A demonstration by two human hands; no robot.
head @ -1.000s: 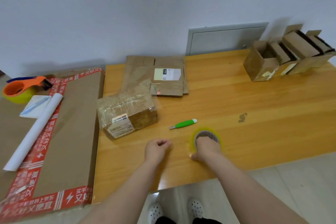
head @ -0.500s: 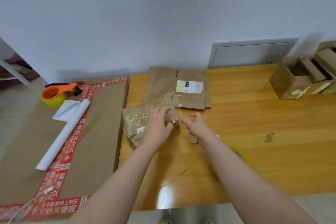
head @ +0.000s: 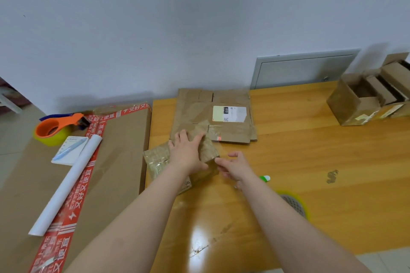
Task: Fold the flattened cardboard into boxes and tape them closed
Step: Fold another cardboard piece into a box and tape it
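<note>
A small taped cardboard box [head: 158,159] lies on the wooden table [head: 321,173] near its left edge. My left hand [head: 187,154] lies flat on top of the box, fingers spread. My right hand [head: 235,167] is at the box's right corner, fingers loosely bent, fingertips touching its edge. Behind the box lies a stack of flattened cardboard [head: 221,115] with a white label. A roll of clear tape with a yellow core [head: 296,204] lies by my right forearm, partly hidden. A green-handled cutter [head: 265,178] peeks out behind my right wrist.
A large flat carton with red printed tape [head: 44,195] lies left of the table, bearing an orange tape dispenser [head: 57,127], a notepad with pen [head: 69,150] and a white paper roll [head: 66,186]. Open cardboard boxes [head: 372,97] stand at the back right.
Both hands left the table front and the tape roll and reached forward to the taped box. The left hand now lies on top; the view shifted left and up.
</note>
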